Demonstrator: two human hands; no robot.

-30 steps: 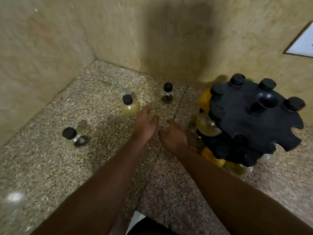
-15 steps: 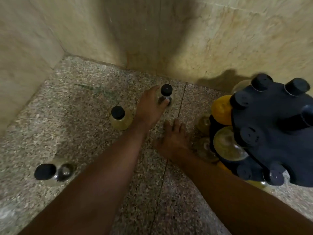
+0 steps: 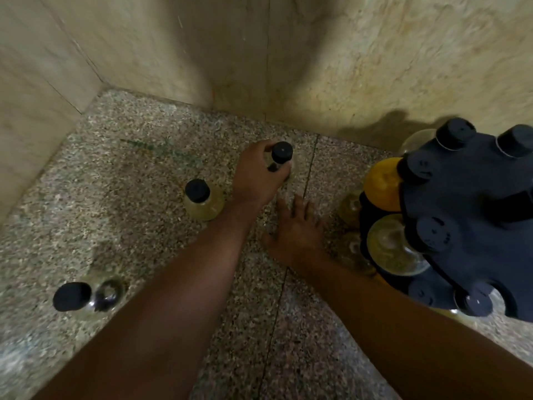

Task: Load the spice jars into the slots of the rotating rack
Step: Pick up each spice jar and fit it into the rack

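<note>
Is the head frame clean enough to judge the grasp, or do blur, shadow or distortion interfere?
Head view: dim, soft, yet the left hand gripping the black-capped clear glass jar reads. Head view: wide-angle stretch smears the lower-left black-capped jar; the black rotating rack shadows the beige wall.

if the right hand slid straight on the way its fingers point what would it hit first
Probably the jar gripped by the left hand, just ahead of the right hand's fingers on the floor; the depth is hard to judge.
</note>
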